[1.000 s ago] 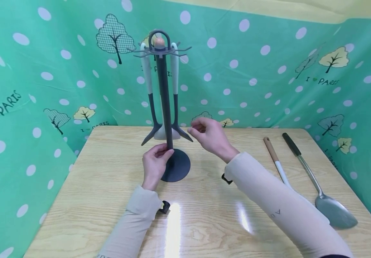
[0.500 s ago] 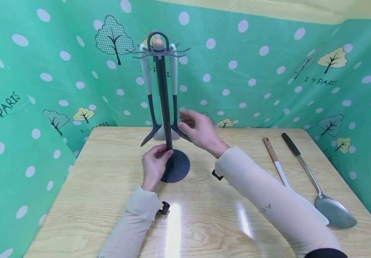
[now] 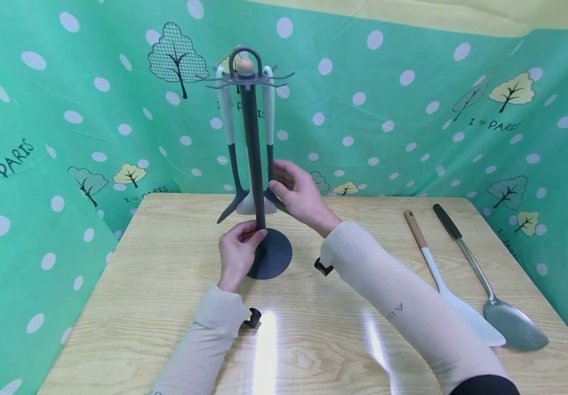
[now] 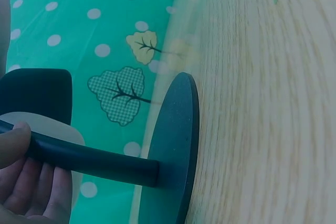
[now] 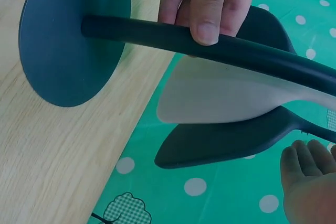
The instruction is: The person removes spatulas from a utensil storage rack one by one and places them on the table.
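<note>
A dark utensil stand [image 3: 251, 142] rises from a round base [image 3: 276, 255]. My left hand [image 3: 238, 249] grips its pole low down, thumb on one side and fingers on the other, as the left wrist view also shows. Several spatulas hang from the hooks. One on the right [image 3: 268, 120] has a pale handle and dark neck; its dark blade [image 5: 226, 145] shows in the right wrist view. A grey-white blade [image 5: 210, 93] hangs beside it. My right hand [image 3: 301, 195] is at that right spatula's neck, fingers loosely bent; whether they touch it is hard to tell.
On the table's right side lie a white spatula [image 3: 466, 315] with a brown-ended handle and a steel spatula [image 3: 513, 323] with a black handle. A green dotted cloth [image 3: 387, 99] hangs behind the wooden table [image 3: 165, 263].
My right hand has moved left, from beside the right spatula's blade to its neck. The left hand stays on the pole, and the stand has not moved.
</note>
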Tool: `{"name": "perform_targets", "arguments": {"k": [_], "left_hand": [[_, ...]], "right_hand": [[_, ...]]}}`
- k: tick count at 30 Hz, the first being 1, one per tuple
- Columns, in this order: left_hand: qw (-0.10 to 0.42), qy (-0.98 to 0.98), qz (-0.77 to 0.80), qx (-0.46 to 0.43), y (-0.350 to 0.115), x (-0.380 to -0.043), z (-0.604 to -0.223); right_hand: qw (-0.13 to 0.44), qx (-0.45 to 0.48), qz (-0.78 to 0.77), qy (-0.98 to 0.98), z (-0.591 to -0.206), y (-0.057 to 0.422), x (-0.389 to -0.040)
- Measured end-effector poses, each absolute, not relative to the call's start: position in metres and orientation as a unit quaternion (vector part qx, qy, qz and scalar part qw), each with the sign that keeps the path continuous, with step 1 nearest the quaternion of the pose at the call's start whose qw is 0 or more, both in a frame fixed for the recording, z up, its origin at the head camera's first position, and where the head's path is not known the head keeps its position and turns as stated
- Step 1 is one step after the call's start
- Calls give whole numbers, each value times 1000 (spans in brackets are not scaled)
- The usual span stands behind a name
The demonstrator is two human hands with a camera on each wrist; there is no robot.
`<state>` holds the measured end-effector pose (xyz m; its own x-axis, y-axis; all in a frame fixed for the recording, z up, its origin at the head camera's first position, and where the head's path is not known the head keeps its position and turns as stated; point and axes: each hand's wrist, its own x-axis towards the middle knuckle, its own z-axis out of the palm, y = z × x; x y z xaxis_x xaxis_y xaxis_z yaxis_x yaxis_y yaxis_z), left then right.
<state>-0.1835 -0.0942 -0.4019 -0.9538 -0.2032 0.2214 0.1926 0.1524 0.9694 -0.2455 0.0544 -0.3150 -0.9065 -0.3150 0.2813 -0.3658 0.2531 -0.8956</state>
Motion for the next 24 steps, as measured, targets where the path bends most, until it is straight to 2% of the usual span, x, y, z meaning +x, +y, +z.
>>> {"name": "perform_targets", "arguments": {"k": [4, 24], "left_hand": [[156, -739, -656, 1, -94, -182, -399], [155, -740, -655, 5, -94, -182, -399]], "right_hand": [[15, 218, 589, -778, -313, 51, -245], [52, 192, 593, -780, -312, 52, -241]]}}
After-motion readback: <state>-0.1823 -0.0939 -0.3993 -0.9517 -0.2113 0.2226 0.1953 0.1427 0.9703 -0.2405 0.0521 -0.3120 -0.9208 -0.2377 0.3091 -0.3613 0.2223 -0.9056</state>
